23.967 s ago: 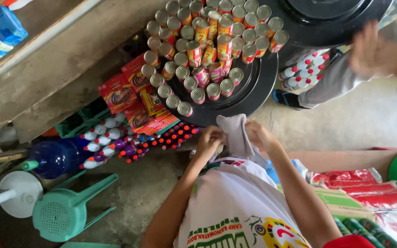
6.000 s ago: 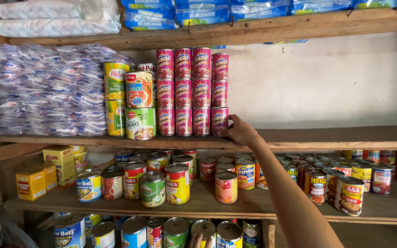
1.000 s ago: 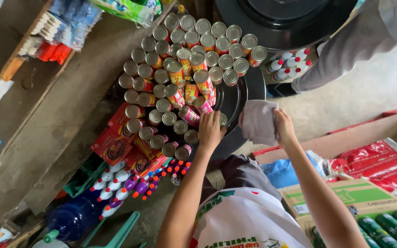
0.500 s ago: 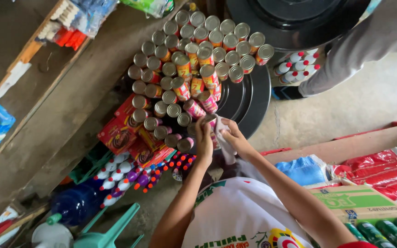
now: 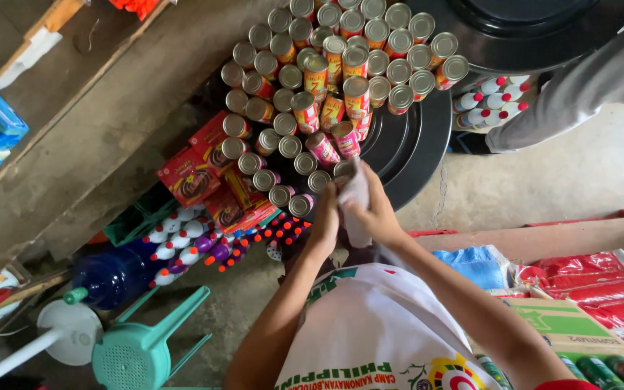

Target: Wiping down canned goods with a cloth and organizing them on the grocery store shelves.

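Over a bare concrete floor (image 5: 543, 173), both hands (image 5: 352, 209) grip a pale cloth (image 5: 357, 195) beside stacked cans (image 5: 326, 79).

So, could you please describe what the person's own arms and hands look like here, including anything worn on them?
Both arms are bare from the elbow down: no sleeves reach the forearms, and no gloves, watch, bracelets or rings show. The left hand and right hand are bare, with short fingers. The arms come out of a white printed T-shirt, whose sleeves lie out of view.
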